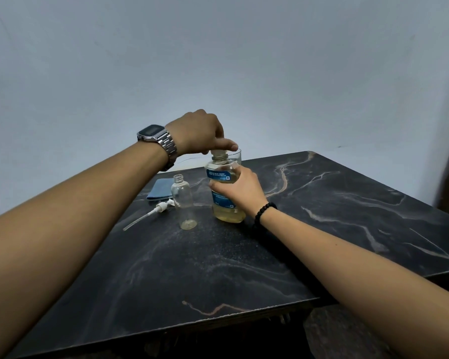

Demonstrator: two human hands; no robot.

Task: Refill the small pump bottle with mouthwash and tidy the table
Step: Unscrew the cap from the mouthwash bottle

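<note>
Colours on the table — dark top, pale liquids

Table [322,216] black with white and tan marble veins; mouthwash bottle [224,193] pale yellow liquid, blue label; small bottle [183,200] clear; pump [161,204] white; cloth [160,189] blue — wall [218,60] light grey-blue.

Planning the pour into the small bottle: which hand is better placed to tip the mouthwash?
Probably the right hand: it already grips the mouthwash bottle round its body. The left hand is at the neck, nearer the open small bottle.

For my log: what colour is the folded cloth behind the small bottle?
Light blue folded cloth; head view, the only one.
</note>
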